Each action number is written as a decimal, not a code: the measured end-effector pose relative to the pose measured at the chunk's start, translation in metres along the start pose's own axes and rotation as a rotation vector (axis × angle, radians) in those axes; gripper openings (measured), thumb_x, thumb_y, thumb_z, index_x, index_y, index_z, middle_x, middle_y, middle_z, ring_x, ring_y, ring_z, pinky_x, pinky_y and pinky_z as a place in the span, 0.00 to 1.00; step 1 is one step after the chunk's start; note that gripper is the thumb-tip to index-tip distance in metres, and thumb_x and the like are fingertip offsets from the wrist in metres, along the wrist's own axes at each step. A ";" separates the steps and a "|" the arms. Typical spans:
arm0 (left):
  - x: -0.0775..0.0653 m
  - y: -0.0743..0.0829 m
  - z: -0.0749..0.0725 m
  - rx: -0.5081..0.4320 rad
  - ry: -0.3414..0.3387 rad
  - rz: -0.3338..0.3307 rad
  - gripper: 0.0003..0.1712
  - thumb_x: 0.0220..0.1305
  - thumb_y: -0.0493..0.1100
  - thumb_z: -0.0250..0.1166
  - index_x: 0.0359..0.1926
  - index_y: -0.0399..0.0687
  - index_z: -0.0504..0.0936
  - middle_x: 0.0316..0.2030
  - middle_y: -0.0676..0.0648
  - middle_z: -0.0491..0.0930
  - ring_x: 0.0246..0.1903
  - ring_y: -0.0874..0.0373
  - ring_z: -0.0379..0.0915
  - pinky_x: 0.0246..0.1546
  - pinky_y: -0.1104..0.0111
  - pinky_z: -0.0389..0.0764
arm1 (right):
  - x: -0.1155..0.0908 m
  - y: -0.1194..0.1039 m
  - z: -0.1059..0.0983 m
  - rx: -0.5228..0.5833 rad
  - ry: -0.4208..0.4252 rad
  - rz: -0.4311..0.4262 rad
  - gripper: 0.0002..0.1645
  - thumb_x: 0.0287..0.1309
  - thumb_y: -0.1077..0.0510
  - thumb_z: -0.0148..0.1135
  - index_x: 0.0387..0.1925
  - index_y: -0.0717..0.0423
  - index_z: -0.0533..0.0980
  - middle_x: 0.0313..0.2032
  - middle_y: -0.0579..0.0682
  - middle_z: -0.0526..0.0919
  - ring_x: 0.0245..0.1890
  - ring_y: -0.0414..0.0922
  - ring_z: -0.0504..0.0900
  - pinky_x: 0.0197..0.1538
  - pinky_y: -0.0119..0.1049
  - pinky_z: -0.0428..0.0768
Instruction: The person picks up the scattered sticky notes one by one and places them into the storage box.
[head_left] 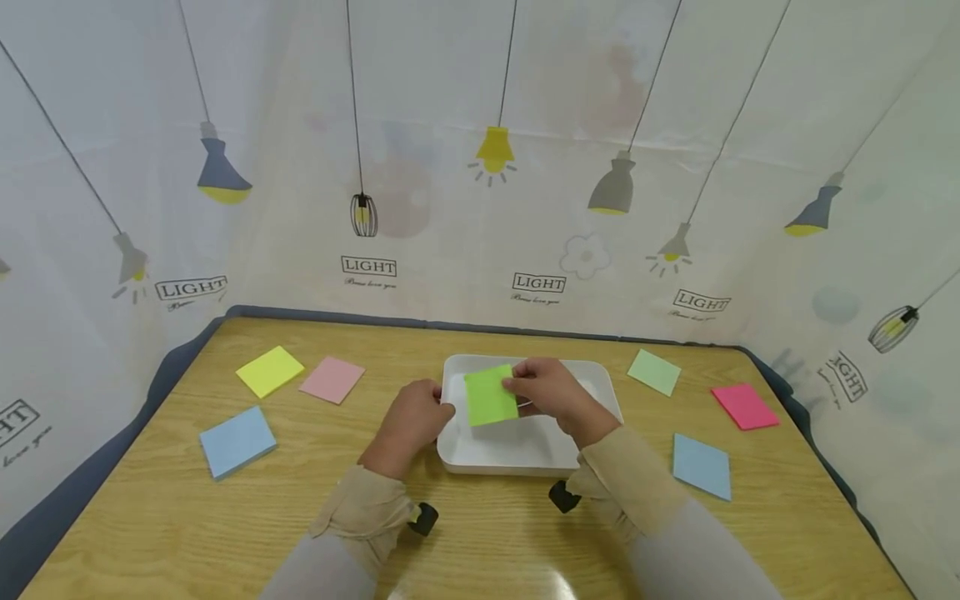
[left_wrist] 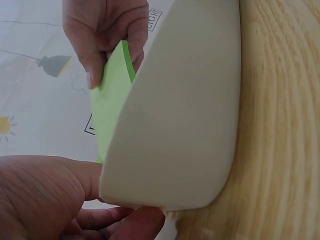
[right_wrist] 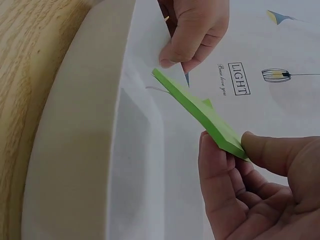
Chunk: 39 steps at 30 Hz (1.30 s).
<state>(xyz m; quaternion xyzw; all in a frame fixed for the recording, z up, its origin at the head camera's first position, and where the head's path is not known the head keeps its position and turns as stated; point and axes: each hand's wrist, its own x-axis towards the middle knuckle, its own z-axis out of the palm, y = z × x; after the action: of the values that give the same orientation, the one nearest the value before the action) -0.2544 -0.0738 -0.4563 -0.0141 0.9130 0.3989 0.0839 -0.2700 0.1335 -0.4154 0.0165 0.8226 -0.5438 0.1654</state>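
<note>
My right hand [head_left: 551, 390] pinches a bright green sticky note pad [head_left: 489, 397] by one edge, thumb on one face and fingers behind, above the white tray [head_left: 510, 463]. In the right wrist view the pad [right_wrist: 200, 112] shows its thickness, held tilted over the tray's inside. My left hand [head_left: 415, 421] grips the tray's left rim. Up close in the left wrist view, the left thumb lies over the rim and the fingers [left_wrist: 142, 222] sit under the tray's wall [left_wrist: 175, 110].
Left of the tray lie a yellow pad [head_left: 270, 372], a pink pad [head_left: 332, 380] and a blue pad [head_left: 237, 442]. On the right are a pale green pad [head_left: 654, 372], a hot pink pad [head_left: 746, 406] and another blue pad [head_left: 701, 466]. A lamp-printed curtain [head_left: 450, 250] surrounds the wooden table [head_left: 480, 550].
</note>
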 end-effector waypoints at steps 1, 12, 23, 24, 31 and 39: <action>0.000 0.001 0.000 0.000 0.000 0.000 0.13 0.56 0.42 0.57 0.40 0.40 0.78 0.34 0.45 0.80 0.24 0.57 0.73 0.20 0.68 0.76 | 0.002 0.001 0.002 0.007 0.007 0.008 0.12 0.58 0.57 0.60 0.40 0.62 0.76 0.40 0.58 0.81 0.34 0.47 0.81 0.38 0.43 0.83; -0.002 0.000 0.000 0.015 -0.014 -0.026 0.14 0.56 0.41 0.56 0.42 0.39 0.77 0.34 0.44 0.79 0.25 0.56 0.72 0.21 0.68 0.76 | 0.019 0.012 0.021 0.104 0.005 0.061 0.11 0.56 0.57 0.62 0.38 0.61 0.77 0.37 0.55 0.81 0.32 0.46 0.81 0.35 0.38 0.83; -0.003 -0.005 0.002 0.043 -0.024 -0.045 0.18 0.57 0.43 0.57 0.46 0.38 0.77 0.38 0.44 0.79 0.26 0.57 0.72 0.23 0.68 0.76 | 0.025 0.023 0.035 0.075 -0.015 0.112 0.10 0.56 0.57 0.62 0.37 0.60 0.77 0.36 0.54 0.81 0.33 0.45 0.80 0.34 0.36 0.82; -0.003 -0.005 0.003 0.043 -0.025 -0.042 0.18 0.57 0.43 0.57 0.47 0.38 0.76 0.37 0.44 0.79 0.26 0.56 0.72 0.23 0.67 0.75 | 0.025 0.024 0.035 0.065 -0.012 0.110 0.10 0.56 0.57 0.62 0.37 0.60 0.77 0.36 0.54 0.81 0.32 0.45 0.80 0.34 0.36 0.82; -0.002 -0.003 0.004 0.024 -0.022 -0.020 0.17 0.57 0.42 0.57 0.45 0.37 0.76 0.35 0.44 0.79 0.22 0.56 0.72 0.20 0.67 0.75 | 0.028 0.031 0.035 0.001 -0.003 0.108 0.11 0.56 0.56 0.62 0.36 0.60 0.76 0.34 0.55 0.81 0.30 0.44 0.80 0.30 0.34 0.82; 0.002 -0.001 0.002 0.023 -0.010 -0.001 0.16 0.57 0.42 0.57 0.44 0.38 0.76 0.35 0.43 0.79 0.22 0.56 0.72 0.20 0.67 0.75 | 0.032 0.026 0.033 -0.216 0.006 0.060 0.10 0.56 0.56 0.62 0.31 0.61 0.76 0.26 0.55 0.81 0.21 0.44 0.80 0.25 0.34 0.81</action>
<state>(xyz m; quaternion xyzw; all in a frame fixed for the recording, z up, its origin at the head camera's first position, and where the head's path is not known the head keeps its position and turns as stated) -0.2557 -0.0728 -0.4585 -0.0113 0.9172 0.3883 0.0889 -0.2868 0.1091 -0.4594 0.0250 0.8759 -0.4469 0.1799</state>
